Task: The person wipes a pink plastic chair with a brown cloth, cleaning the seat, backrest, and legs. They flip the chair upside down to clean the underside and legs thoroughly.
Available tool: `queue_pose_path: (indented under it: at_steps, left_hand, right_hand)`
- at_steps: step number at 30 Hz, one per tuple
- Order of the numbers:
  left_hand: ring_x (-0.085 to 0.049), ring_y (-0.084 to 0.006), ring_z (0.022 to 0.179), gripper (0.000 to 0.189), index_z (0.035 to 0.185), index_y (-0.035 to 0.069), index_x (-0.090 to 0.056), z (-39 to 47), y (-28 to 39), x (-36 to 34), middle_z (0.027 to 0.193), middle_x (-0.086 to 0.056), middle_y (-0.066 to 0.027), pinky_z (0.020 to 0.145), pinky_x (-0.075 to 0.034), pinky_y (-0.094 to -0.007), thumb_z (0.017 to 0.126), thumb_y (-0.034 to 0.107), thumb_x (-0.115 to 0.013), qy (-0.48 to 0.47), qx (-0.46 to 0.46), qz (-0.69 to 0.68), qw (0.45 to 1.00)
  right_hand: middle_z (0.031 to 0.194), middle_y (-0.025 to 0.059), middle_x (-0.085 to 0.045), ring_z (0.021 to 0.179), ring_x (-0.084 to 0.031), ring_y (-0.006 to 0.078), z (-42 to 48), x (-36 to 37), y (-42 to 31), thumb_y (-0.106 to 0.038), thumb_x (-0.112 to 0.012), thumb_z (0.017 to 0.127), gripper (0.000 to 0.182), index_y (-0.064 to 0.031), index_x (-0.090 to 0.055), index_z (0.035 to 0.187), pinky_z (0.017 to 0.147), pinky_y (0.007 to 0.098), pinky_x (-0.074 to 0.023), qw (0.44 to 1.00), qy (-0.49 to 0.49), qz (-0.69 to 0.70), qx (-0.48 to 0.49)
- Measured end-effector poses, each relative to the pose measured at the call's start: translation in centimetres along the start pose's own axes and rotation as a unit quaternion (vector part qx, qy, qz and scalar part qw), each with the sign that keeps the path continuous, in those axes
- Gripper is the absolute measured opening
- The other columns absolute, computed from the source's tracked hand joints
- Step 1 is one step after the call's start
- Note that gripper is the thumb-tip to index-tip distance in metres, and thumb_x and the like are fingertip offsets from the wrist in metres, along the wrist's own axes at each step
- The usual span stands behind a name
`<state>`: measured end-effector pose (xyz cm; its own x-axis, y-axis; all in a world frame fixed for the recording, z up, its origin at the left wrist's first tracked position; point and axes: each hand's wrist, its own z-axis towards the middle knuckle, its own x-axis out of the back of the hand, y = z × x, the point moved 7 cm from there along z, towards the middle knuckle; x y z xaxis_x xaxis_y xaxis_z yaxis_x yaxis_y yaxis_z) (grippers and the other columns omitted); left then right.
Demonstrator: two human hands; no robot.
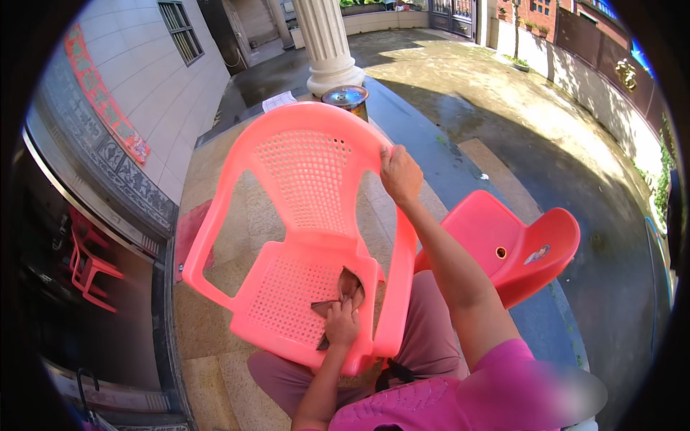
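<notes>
In front of my knees stands a pink plastic armchair (302, 242) with a perforated back and seat. My left hand (343, 323) presses a crumpled brown cloth (350, 285) onto the right side of the seat, fingers bunched on it. Part of the cloth sticks out on both sides of the fingers, and the rest is hidden beneath them. My right hand (401, 175) grips the upper right edge of the backrest, where it curves into the armrest.
A red plastic child's chair (482, 231) stands at the right. Beyond the armchair are a metal bin (347, 97), some paper (278, 101) and a fluted column (326, 37). A doorway opens on the left, with a red chair (91, 264) inside. A red mat (193, 231) lies near its sill.
</notes>
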<state>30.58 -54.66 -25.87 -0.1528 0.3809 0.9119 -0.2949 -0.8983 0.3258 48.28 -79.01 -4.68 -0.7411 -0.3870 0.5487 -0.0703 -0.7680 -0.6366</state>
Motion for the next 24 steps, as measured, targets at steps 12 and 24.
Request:
queue_pose_path:
  at_steps: [12,24]
  left_hand:
    - [-0.053,-0.0332,0.083,0.033,0.107,0.011,-0.057,0.07,-0.21,-0.06,0.093,-0.051,-0.0122,0.066,-0.048,-0.0451,0.077,0.026,-0.055,-0.019,0.027,-0.005,0.999]
    - [-0.054,-0.0329,0.08,0.032,0.103,0.01,-0.057,0.02,-0.24,-0.14,0.091,-0.052,-0.012,0.065,-0.049,-0.0442,0.076,0.026,-0.057,0.006,0.006,0.009,1.0]
  right_hand:
    - [0.074,0.0213,-0.059,0.067,-0.057,0.0403,-0.01,0.01,-0.16,-0.039,-0.042,0.088,0.04,-0.0007,-0.049,0.08,0.058,0.0488,-0.0438,1.0,-0.008,-0.004,0.005]
    - [0.075,0.0209,-0.059,0.068,-0.058,0.0405,0.06,0.03,-0.14,-0.04,-0.042,0.088,0.04,-0.0012,-0.05,0.08,0.059,0.0495,-0.0437,1.0,-0.005,-0.005,-0.001]
